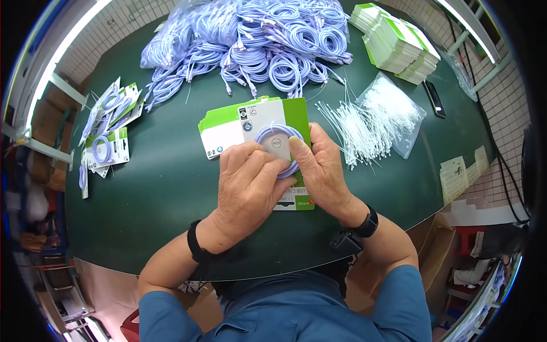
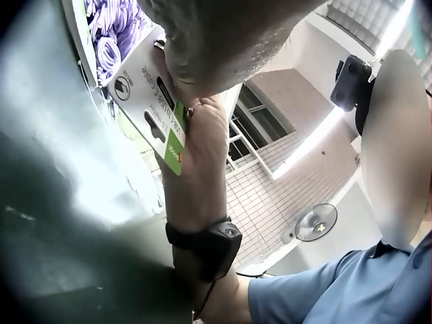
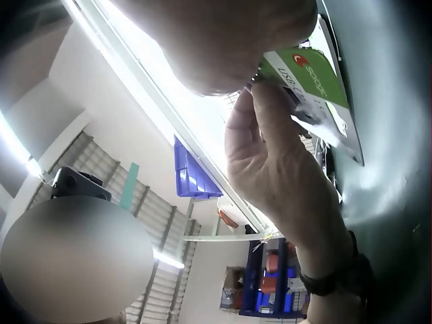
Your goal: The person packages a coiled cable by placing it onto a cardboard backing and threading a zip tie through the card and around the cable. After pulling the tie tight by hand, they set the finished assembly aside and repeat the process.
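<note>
Centre of the head view: both hands work on a green-and-white packaging card (image 1: pixel 285 122) lying on the dark green table (image 1: pixel 159 188). A coiled lilac cable (image 1: pixel 277 138) sits on the card's white panel, around a round label whose writing, seen upside down, appears to read "60W". The left hand (image 1: pixel 248 182) lies over the lower left of the coil, fingers curled onto it; the right hand (image 1: pixel 319 168) pins the coil's right side with the thumb, fingers wrapped under the card edge. Both hands are thus clamped on card and coil. In the wrist views the card's lower strip reads "USB C… Cable", partly hidden. A second card (image 1: pixel 223 134) lies beneath, to the left. Upper centre: a heap of coiled cables (image 1: pixel 256 40). Upper right: stacked cards (image 1: pixel 396 43); right of centre: white ties (image 1: pixel 356 128) spilling from a clear bag (image 1: pixel 399 111). Left edge: finished packs (image 1: pixel 108 125).
</note>
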`<state>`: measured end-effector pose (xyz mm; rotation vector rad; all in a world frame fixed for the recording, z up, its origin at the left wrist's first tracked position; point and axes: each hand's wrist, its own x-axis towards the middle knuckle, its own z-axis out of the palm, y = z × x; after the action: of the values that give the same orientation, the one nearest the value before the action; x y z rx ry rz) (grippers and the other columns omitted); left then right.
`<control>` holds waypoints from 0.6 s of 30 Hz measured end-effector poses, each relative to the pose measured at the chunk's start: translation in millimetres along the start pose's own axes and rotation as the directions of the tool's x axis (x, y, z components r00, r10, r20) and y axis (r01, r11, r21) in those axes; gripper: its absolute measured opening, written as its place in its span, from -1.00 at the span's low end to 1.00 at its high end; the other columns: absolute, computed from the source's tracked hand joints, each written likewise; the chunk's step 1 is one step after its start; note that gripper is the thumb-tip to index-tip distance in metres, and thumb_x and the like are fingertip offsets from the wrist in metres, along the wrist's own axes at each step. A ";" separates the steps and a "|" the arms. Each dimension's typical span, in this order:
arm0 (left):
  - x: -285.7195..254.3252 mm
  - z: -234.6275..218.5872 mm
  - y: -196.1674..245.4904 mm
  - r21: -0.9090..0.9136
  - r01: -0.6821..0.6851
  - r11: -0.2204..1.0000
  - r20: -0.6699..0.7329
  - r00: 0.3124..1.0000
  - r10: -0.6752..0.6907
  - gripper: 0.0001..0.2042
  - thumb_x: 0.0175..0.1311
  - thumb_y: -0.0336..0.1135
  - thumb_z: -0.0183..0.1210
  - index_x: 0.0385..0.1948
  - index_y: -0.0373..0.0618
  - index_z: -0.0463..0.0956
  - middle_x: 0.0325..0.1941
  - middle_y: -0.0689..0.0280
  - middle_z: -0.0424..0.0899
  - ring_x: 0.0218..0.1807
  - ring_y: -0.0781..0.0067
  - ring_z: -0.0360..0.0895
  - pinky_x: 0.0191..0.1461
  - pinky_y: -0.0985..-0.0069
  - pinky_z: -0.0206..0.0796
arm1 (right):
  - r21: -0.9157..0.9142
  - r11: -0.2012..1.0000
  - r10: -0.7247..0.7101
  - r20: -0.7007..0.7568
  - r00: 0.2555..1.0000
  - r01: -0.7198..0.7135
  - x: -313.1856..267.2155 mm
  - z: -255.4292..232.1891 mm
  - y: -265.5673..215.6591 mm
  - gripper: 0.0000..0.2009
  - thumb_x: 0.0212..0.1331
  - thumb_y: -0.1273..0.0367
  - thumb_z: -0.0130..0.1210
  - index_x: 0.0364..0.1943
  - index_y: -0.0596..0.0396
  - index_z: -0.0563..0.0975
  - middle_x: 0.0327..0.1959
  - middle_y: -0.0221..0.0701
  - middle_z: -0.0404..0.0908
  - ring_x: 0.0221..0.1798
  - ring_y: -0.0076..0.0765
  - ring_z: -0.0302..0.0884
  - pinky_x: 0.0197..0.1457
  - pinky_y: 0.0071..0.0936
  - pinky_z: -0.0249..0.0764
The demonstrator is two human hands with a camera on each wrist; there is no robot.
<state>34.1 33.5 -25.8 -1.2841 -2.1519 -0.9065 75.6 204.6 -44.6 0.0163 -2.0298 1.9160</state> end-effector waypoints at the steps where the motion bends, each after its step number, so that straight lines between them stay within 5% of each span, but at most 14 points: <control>1: 0.4 1.3 0.9 -0.018 0.024 1.000 -0.008 1.000 -0.024 -0.70 -0.01 -0.44 0.57 -0.22 -0.13 0.70 -0.20 0.30 0.70 0.07 0.16 0.57 0.16 0.15 0.38 | 0.044 0.999 -0.002 -0.023 1.000 0.003 -1.4 4.6 -1.5 -0.70 0.64 0.20 0.12 -0.07 0.21 0.50 -0.27 -0.40 0.63 -0.21 -0.64 0.46 -0.18 -0.48 0.53; 10: -0.3 7.1 1.4 -0.241 0.173 0.955 -0.004 0.984 -0.179 -0.74 -0.02 -0.53 0.56 -0.29 -0.14 0.70 -0.27 0.32 0.70 -0.02 0.17 0.58 0.13 0.27 0.37 | -0.031 1.000 -0.004 -0.015 1.000 0.004 -7.2 4.8 -2.3 -0.69 0.70 0.21 0.01 0.11 0.21 0.54 -0.09 -0.43 0.68 -0.06 -0.67 0.54 0.00 -0.54 0.57; 18: -1.2 7.8 -19.2 -0.106 -0.122 0.987 -0.084 0.990 0.113 -0.76 -0.04 -0.45 0.52 -0.29 -0.10 0.74 -0.26 0.33 0.70 -0.09 0.24 0.63 0.17 0.14 0.41 | -0.016 1.000 -0.027 -0.054 0.998 0.026 -1.4 -0.6 0.0 -0.69 0.70 0.23 0.01 0.16 0.23 0.54 -0.01 -0.40 0.71 -0.02 -0.65 0.58 0.06 -0.55 0.58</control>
<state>17.0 32.0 -37.6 -1.3896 -1.9683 -1.0223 77.1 204.9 -45.0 -0.0123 -1.9991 1.8643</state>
